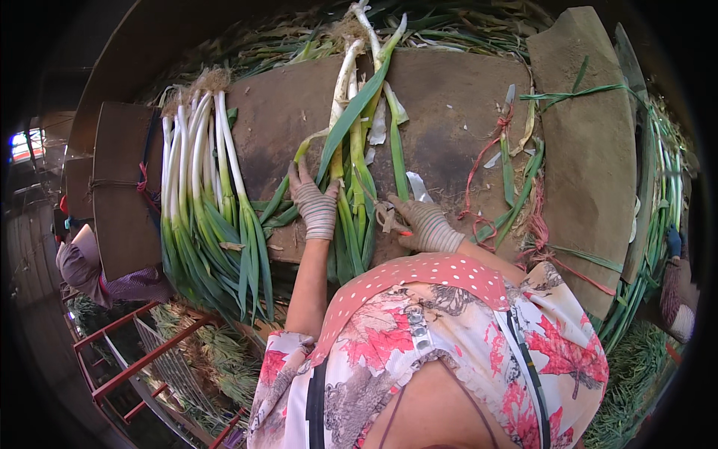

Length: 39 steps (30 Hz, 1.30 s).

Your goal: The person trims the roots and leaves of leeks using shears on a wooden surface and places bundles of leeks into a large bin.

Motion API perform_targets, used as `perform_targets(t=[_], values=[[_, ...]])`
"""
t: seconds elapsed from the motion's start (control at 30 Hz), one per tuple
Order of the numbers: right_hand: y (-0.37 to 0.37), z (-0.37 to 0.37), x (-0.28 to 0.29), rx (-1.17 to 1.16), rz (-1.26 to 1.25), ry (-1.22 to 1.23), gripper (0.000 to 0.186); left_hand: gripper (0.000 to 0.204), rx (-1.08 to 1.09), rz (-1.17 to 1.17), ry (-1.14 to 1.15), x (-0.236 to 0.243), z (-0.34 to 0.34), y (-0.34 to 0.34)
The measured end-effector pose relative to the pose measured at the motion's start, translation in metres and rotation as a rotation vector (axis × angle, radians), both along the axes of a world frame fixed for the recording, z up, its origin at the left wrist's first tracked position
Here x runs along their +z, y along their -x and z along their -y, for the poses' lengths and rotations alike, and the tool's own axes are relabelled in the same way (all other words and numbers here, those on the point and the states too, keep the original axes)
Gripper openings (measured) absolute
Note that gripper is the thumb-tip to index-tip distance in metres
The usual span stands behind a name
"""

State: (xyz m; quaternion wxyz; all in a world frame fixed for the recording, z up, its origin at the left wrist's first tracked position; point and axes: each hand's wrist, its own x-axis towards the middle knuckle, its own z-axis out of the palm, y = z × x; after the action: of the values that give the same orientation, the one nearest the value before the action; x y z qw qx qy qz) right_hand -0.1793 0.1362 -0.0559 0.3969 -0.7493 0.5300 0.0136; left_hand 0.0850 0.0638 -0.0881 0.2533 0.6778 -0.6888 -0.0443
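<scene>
Several long green onions with white stems and roots lie in a loose group on the brown worktop. My left hand, in a striped glove, has its fingers around a yellowish-green leaf and stalk at the left of this group. Just right of the stalks, my right hand, also gloved, holds what looks like a small pair of scissors; its blades are hard to make out. A bunch of trimmed green onions lies to the left, white ends upward. Loose leaves and peel scraps lie about.
Pink strings and green ties lie at right near an upright board. Leaf piles fill the back. Red metal racks stand lower left. Other people's covered head and gloved arm show at the sides.
</scene>
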Motion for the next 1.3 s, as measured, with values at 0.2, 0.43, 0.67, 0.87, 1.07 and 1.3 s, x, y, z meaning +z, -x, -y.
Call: perform_targets(t=[0.2, 0.43, 0.67, 0.87, 1.07, 1.3], values=[[-0.005, 0.015, -0.002, -0.153, -0.089, 0.116, 0.088, 0.042, -0.067, -0.061, -0.245, 0.016, -0.021, 0.000], [-0.006, 0.004, 0.005, -0.038, 0.025, 0.037, 0.091, 0.066, 0.019, -0.274, -0.485, 0.011, -0.007, 0.018], [0.000, -0.009, 0.018, 0.028, 0.047, 0.009, 0.084, 0.104, -0.147, -0.310, -0.427, 0.034, 0.007, 0.046], [-0.003, -0.002, 0.008, -0.027, 0.049, 0.063, 0.081, 0.097, -0.108, -0.375, -0.445, 0.031, 0.004, 0.057], [-0.002, 0.047, 0.010, -0.228, 0.038, 0.294, 0.082, 0.098, -0.139, -0.421, -0.447, 0.029, 0.009, 0.055], [-0.001, 0.012, 0.017, 0.070, -0.042, 0.082, 0.085, 0.094, -0.105, -0.376, -0.488, 0.030, 0.021, 0.061]])
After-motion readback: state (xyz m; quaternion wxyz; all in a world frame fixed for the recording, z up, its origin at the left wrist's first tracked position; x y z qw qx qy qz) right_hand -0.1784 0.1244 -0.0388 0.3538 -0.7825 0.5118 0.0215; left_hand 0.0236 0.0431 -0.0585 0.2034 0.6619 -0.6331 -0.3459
